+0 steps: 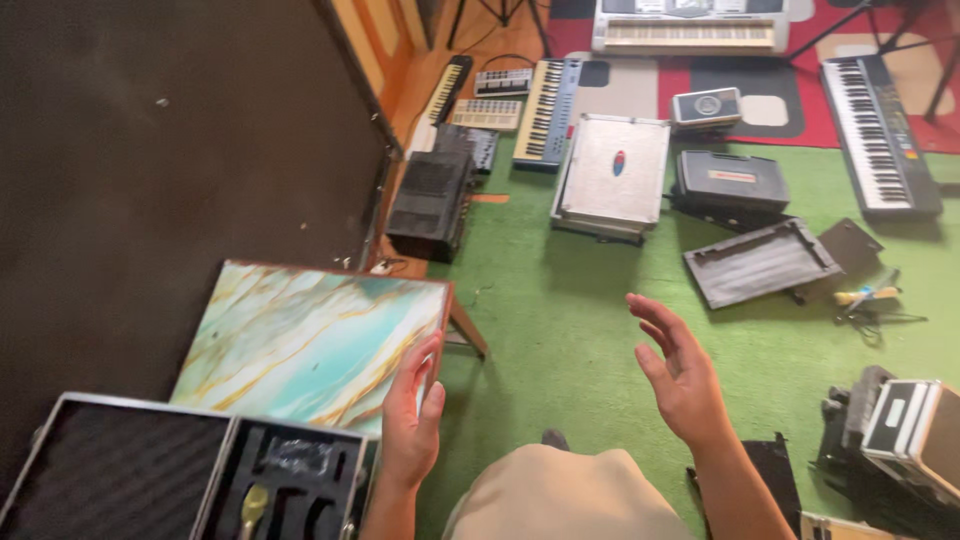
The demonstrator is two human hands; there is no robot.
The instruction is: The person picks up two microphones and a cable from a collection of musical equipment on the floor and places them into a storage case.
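My left hand rests against the right edge of a small table with a teal, white and gold marbled top; its fingers lie flat and hold nothing. My right hand hovers in the air over the green carpet, palm turned left, fingers apart and empty. An open metal-edged case with black foam lies on the near end of the table, just left of my left hand. A gold-coloured object sits in one of its foam slots. My knee in tan trousers is between the two hands.
Several keyboards lie on the floor at the back, one at the right. A silver flight case, black cases, a black lid and a black box sit on the carpet. A dark panel fills the left.
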